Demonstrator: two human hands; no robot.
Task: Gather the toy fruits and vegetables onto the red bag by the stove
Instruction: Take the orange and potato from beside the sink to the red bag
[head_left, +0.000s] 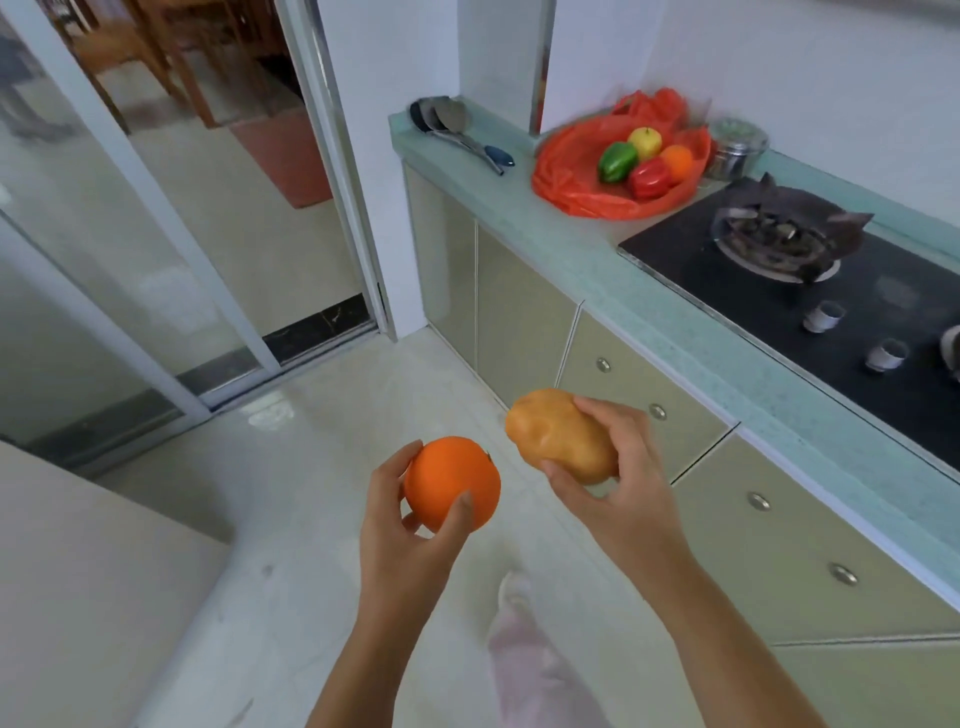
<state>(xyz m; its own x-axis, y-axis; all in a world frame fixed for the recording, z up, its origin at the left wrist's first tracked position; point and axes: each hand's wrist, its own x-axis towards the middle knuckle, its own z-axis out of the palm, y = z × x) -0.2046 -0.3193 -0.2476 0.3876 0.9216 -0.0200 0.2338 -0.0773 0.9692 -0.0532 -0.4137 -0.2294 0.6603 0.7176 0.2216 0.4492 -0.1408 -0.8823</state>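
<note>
Red bag (571, 187) by stove: ahead, up-right of both hands.
Left hand (410, 519) grips orange (452, 483); right hand (618, 478), nearer, grips potato (558, 436).

Pale green worktop (597, 270) ran along the wall on my right, over cabinet doors. Directly on it: red bag (582, 179) spread flat by the stove (779, 291), steel canister (735, 148) just behind the bag, and utensils (457, 130) lying near the worktop's far end w/ handles toward the bag.
</note>
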